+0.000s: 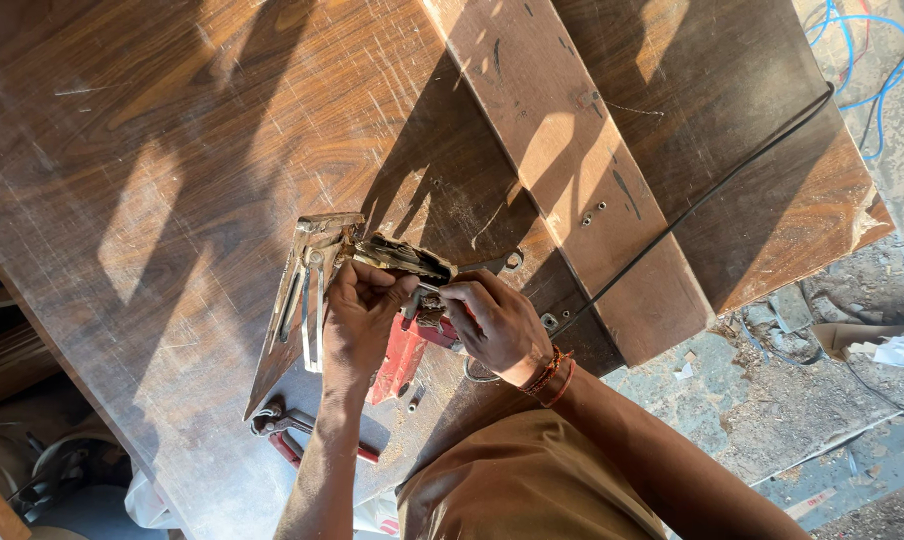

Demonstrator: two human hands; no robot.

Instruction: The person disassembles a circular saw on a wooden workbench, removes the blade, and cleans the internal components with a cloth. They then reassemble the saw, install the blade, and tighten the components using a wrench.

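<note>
Nearest the camera was the person's brown shirt [517,480], filling the near edge, with both forearms reaching out over a big scratched wooden panel [152,180]. The image looked upside-down-ish, so I'm guessing sides from the arms: the left hand [360,310] came up on the left of the scene, fingers curled and pinching the end of a worn brass-coloured lock [402,256]. The right hand [497,322], with orange thread bands [552,372] on the wrist, was closed around the other end of that lock, thumb and fingers pinched tight on something small there, couldn't tell exactly what. The lock sat right between the two hands, just above the panel. Touching its left end was a slotted metal bracket [302,290] lying tilted on the wood. Under the hands was a red tool [400,358], mostly hidden. Nearer and to the left lay pliers [287,430] with red handles. A thick wooden beam [572,160] ran diagonally across the far right, and a black cable [712,190] crossed it. Off to the right was dusty ground with wood chips, and blue wire [877,70] at the far corner.
</note>
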